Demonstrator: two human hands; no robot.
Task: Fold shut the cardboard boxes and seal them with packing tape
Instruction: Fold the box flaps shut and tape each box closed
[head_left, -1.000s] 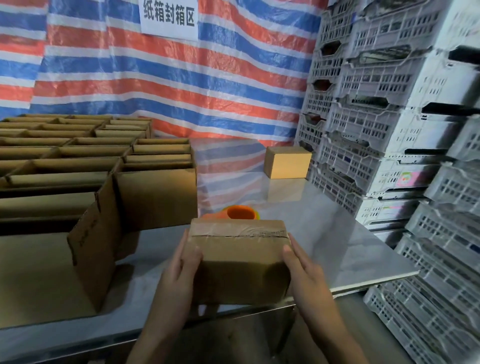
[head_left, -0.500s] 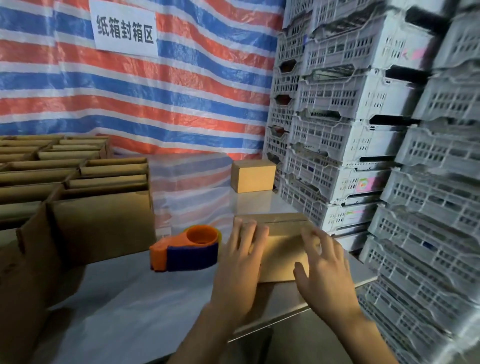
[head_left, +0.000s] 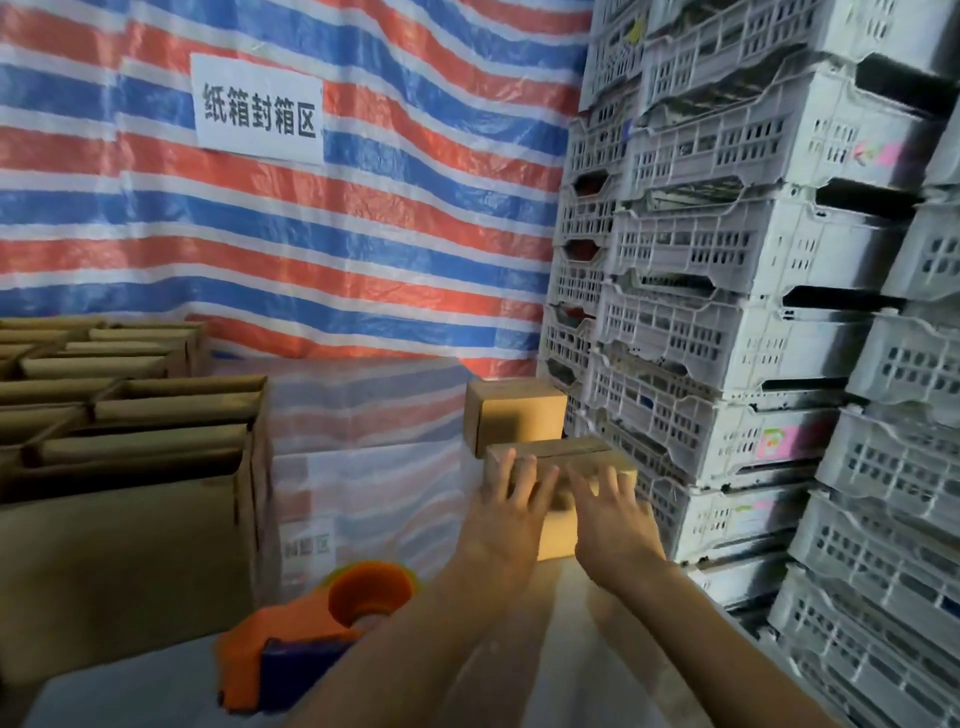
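Left hand (head_left: 511, 501) and right hand (head_left: 609, 514), grip spread flat, press the closed cardboard box (head_left: 560, 540) on the counter (head_left: 571, 654) just before a second box (head_left: 514, 415); pushing too hard could knock it into that box or the crates (head_left: 727, 457).

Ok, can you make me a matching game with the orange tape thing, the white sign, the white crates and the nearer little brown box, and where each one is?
Things
1. orange and blue plastic tape dispenser
2. white paper sign with black characters
3. stacked white plastic crates
4. nearer small closed brown cardboard box

Places
A. along the right side
B. under the left hand and right hand
C. on the red, white and blue striped tarp
D. on the shiny table, left of the arms

Pairs: 1-D, 2-C, 3-A, 4-B
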